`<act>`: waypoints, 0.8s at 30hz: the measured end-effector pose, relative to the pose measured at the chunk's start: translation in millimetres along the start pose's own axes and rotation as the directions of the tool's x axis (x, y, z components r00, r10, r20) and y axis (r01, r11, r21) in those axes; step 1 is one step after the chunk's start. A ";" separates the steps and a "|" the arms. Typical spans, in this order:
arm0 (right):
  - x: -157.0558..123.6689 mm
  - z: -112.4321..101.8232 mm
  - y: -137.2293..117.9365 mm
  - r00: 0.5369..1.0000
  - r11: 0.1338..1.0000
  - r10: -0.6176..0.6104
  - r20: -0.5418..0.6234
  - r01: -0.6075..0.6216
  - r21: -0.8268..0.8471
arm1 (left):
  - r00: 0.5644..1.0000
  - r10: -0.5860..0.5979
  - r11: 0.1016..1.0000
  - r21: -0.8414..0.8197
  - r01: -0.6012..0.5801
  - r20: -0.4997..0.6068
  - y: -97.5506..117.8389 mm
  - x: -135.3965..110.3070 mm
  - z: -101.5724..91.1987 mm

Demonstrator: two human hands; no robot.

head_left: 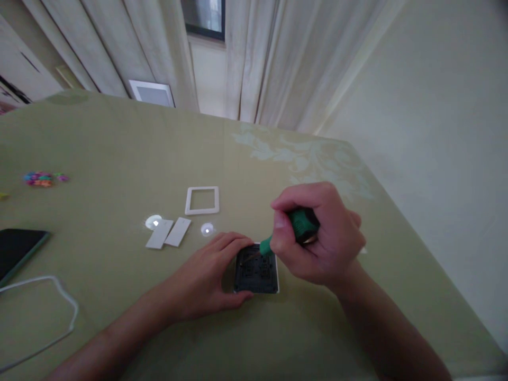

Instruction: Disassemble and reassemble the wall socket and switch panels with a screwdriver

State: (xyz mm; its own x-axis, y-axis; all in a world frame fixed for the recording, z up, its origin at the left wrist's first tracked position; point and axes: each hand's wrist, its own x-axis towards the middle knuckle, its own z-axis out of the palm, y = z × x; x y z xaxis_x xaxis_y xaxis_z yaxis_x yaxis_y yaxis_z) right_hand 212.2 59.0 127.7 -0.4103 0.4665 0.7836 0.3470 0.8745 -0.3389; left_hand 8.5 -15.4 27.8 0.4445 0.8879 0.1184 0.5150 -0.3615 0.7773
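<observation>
My right hand (317, 235) is wrapped round the green and black handle of a screwdriver (265, 246). Its thin shaft slants down to the left, and the tip is at the left part of a black square wall switch body (257, 278) with a white edge. Whether the tip sits in a screw is too small to make out. My left hand (214, 270) grips the switch body from its left side, fingers at the far edge and thumb at the near edge. The switch body lies on the table.
Beyond my left hand lie a white square frame (216, 200) and two white rocker plates (159, 234) on the green tablecloth (119, 159). At the left are a dark tablet-like device (19, 251), a white cable (75, 312) and small colourful pieces (39, 179).
</observation>
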 end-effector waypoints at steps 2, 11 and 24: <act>-0.9 1.0 1.2 1.000 1.000 0.009 0.016 -0.009 -0.001 | 1.000 -0.002 1.000 -0.002 0.002 0.002 -0.2 0.2 -0.1; 6.6 -13.6 -0.5 0.962 0.965 -0.047 0.267 -0.025 0.261 | 1.000 -0.003 1.000 0.000 0.003 0.015 4.0 1.2 -1.3; -2.3 14.1 1.4 0.854 0.988 -0.027 0.519 0.101 -0.114 | 0.999 0.032 0.999 0.007 -0.032 -0.014 -9.5 -2.0 11.4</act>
State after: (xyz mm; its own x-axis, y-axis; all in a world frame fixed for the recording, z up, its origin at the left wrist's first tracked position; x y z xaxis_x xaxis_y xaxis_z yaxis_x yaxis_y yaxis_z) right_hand 201.7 61.1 118.1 -0.7979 0.4436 0.4081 0.3976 0.8962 -0.1970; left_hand 11.1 -17.0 13.2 0.4504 0.8797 0.1523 0.5058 -0.3920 0.7684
